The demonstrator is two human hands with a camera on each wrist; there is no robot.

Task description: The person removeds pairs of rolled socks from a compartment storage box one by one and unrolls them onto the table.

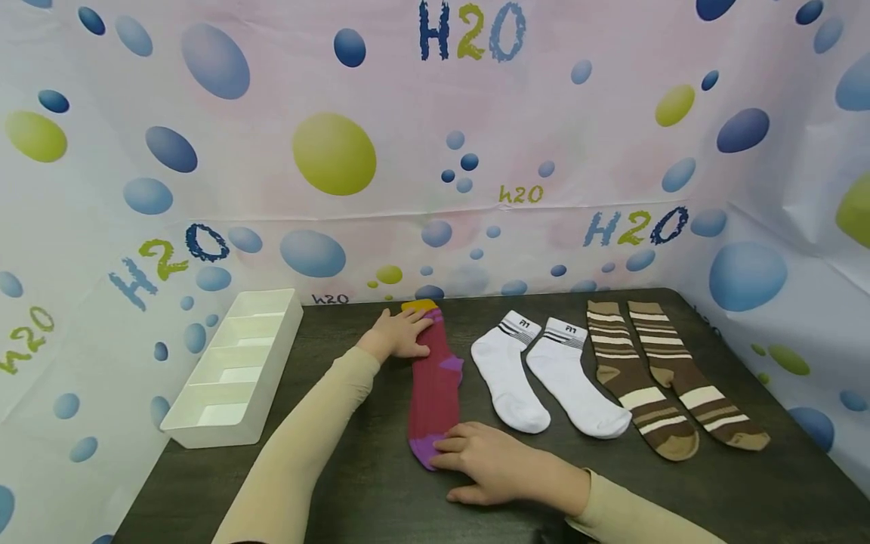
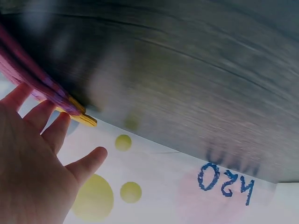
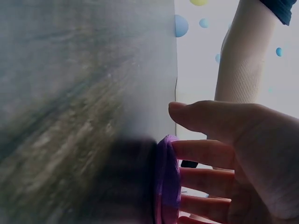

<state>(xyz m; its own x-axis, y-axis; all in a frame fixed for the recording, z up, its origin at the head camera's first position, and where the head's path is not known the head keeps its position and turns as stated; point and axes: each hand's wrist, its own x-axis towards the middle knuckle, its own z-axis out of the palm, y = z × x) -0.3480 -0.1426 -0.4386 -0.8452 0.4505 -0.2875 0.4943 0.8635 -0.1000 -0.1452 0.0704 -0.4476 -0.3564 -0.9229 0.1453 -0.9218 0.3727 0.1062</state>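
A dark red sock (image 1: pixel 435 389) with purple toe and heel and a yellow cuff lies lengthwise on the dark table. In the left wrist view the sock's cuff end (image 2: pixel 77 109) shows two layers, one over the other. My left hand (image 1: pixel 399 334) rests its fingertips on the sock near the cuff, fingers spread. At the near end my right hand (image 1: pixel 489 462) touches the purple toe with its fingertips. The right wrist view shows those fingers fairly straight against the purple toe (image 3: pixel 167 182), thumb held apart.
Left of the sock stands a white tray (image 1: pixel 256 400) with several compartments. To the right lie two white ankle socks (image 1: pixel 578 389) and two brown striped socks (image 1: pixel 646 389). A printed sheet (image 1: pixel 408 151) hangs behind the table (image 1: pixel 381 491).
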